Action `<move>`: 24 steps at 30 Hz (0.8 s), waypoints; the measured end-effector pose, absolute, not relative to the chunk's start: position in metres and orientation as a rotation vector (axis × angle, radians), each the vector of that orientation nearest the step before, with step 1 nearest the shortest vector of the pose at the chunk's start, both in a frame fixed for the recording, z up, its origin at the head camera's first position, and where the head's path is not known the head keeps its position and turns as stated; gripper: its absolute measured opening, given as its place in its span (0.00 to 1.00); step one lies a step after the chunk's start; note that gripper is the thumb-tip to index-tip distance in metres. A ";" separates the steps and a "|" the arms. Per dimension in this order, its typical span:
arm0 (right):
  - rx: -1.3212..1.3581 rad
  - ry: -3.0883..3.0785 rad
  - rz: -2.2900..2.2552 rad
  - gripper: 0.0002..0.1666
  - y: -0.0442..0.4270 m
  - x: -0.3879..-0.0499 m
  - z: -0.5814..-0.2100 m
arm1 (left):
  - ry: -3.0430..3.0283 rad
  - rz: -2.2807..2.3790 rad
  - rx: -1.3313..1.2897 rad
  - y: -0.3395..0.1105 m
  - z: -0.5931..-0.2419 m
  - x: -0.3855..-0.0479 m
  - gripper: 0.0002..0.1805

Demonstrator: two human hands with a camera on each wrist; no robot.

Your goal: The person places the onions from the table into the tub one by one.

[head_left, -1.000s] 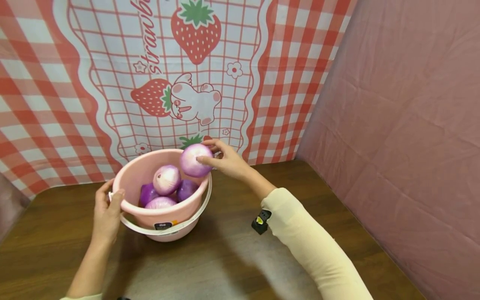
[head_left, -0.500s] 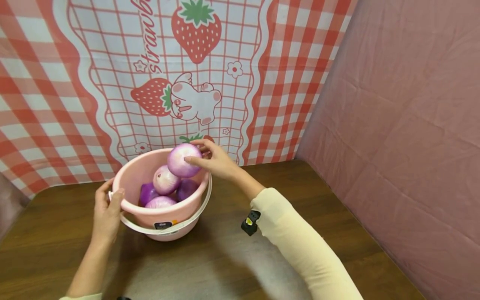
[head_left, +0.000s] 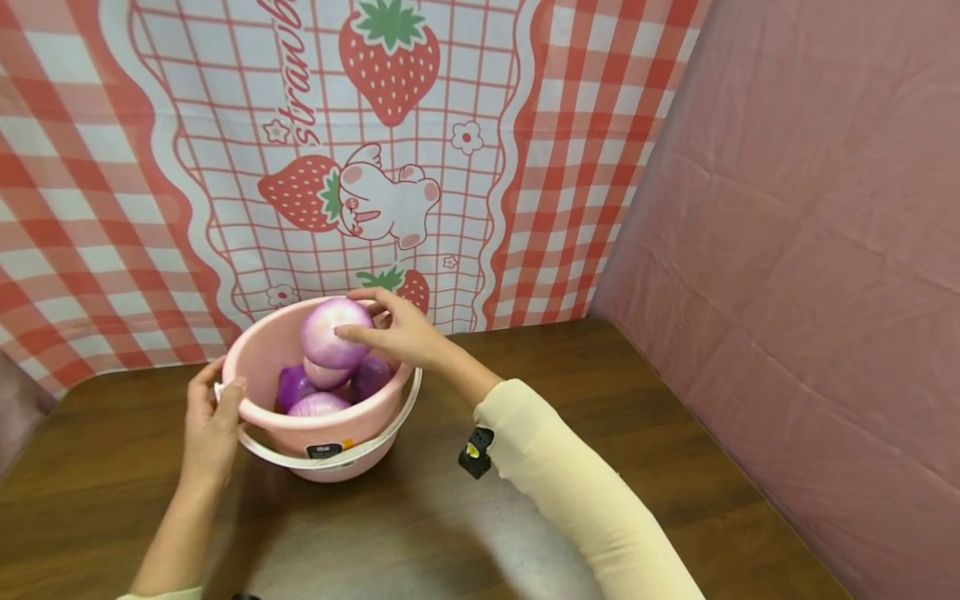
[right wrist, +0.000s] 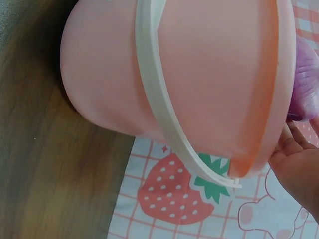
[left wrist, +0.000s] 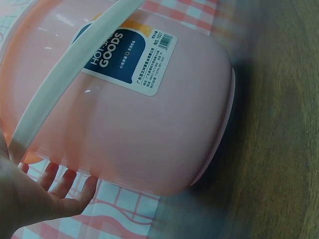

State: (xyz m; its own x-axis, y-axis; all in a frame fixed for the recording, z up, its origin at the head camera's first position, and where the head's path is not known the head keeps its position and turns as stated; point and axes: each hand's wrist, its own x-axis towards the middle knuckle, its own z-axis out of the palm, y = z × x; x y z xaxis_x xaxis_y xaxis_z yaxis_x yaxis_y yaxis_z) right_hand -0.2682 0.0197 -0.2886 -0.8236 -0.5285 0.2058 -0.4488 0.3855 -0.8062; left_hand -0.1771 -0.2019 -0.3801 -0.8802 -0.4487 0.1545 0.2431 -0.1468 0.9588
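Note:
A pink plastic bucket (head_left: 262,354) stands on the table with its white handle (head_left: 386,437) lowered at the front. My left hand (head_left: 210,433) grips its left rim, thumb over the edge and fingers along the outside wall; those fingers (left wrist: 62,186) also show in the left wrist view. Between thumb and fingers my right hand (head_left: 405,333) holds a peeled purple onion (head_left: 333,333) over the bucket's mouth. Below it lie several more onions (head_left: 318,406), one of them partly covered by the held one. In the right wrist view the held onion (right wrist: 305,82) shows beyond the rim.
The dark wooden table (head_left: 600,400) extends to the right and front. A red-and-white strawberry cloth (head_left: 360,125) hangs close behind the bucket. On the right hangs a pink cloth (head_left: 810,250). A small black device (head_left: 476,452) sits at the right wrist.
My right hand has carried the onion leftward from the bucket's right rim to above the onions inside, slightly lower than before. My left hand stays at the rim.

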 end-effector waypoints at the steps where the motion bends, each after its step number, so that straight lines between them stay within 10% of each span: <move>1: -0.908 2.545 -1.424 0.32 0.018 -0.268 -0.289 | -1.681 -2.071 0.231 -0.202 -0.380 -0.177 0.17; 24: -1.017 2.484 -1.382 0.28 0.017 -0.267 -0.297 | -1.682 -2.068 0.214 -0.203 -0.381 -0.177 0.17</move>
State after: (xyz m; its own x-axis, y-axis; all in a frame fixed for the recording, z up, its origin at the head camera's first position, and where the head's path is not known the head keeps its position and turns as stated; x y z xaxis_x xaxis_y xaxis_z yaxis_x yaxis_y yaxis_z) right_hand -0.2672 0.0168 -0.2969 -0.7665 -0.6082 0.2063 -0.4961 0.3566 -0.7917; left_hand -0.1769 -0.2025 -0.3813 -0.8806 -0.4436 0.1665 0.2532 -0.1436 0.9567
